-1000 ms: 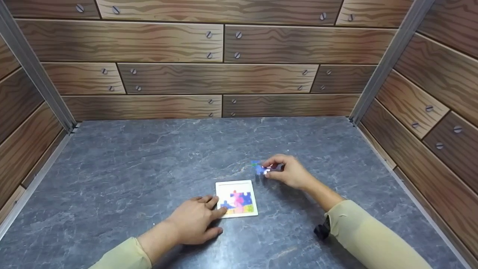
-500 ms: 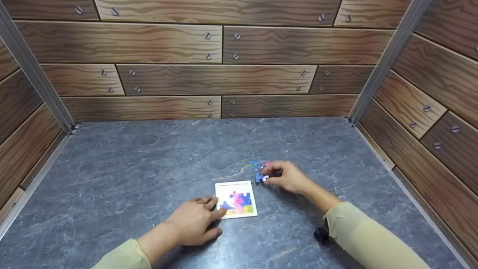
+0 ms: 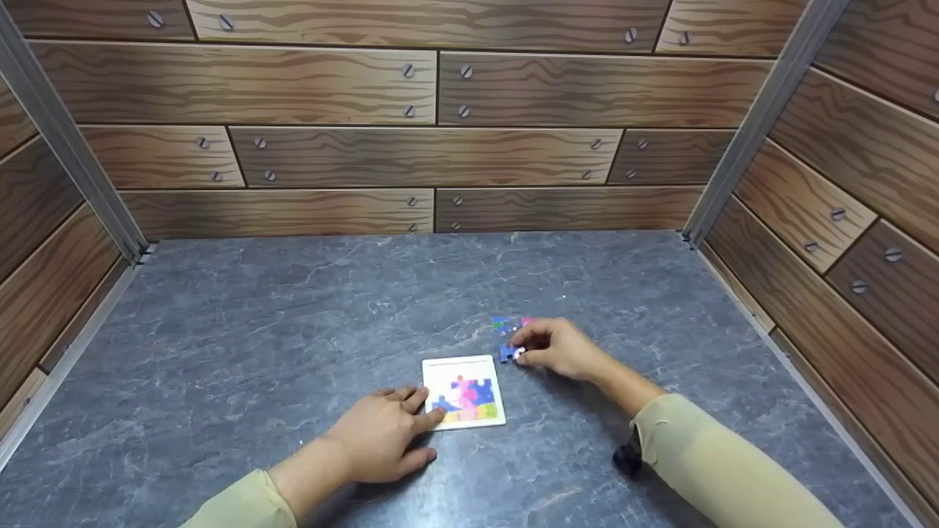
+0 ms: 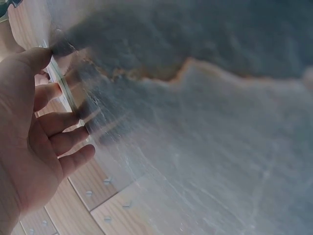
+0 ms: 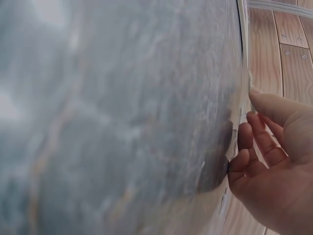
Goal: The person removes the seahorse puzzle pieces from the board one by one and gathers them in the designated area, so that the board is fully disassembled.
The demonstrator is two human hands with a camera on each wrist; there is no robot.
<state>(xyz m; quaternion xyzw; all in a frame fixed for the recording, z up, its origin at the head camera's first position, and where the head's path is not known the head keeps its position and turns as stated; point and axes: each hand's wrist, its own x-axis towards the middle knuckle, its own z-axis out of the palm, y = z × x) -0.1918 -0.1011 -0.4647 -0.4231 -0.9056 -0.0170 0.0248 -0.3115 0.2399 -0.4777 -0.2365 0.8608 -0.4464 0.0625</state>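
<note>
In the head view, a white-framed puzzle board (image 3: 440, 371) lies flat on the table. Fitted pink, blue and yellow jigsaw pieces (image 3: 469, 400) fill its lower part. My left hand (image 3: 385, 433) rests at the board's left side, fingers extended and fingertips on its edge. Just beyond the board's upper right corner, my right hand (image 3: 563, 350) pinches a blue jigsaw piece (image 3: 506, 353) with a white patch between thumb and fingers. Whether that piece touches the table is unclear. In the wrist views, the left hand (image 4: 36, 137) and right hand (image 5: 274, 161) appear without a clear puzzle piece.
Loose jigsaw pieces (image 3: 499, 323) in blue, green and pink lie behind the right fingers, partly covered. The grey marbled table (image 3: 293, 308) is bounded by wood-patterned walls (image 3: 330, 158) at the back and sides. A black object (image 3: 628, 458) sits under the right wrist.
My right hand has drawn the blue jigsaw piece slightly nearer to me, apart from the other loose pieces, which now show more. The left hand and the board have stayed in place.
</note>
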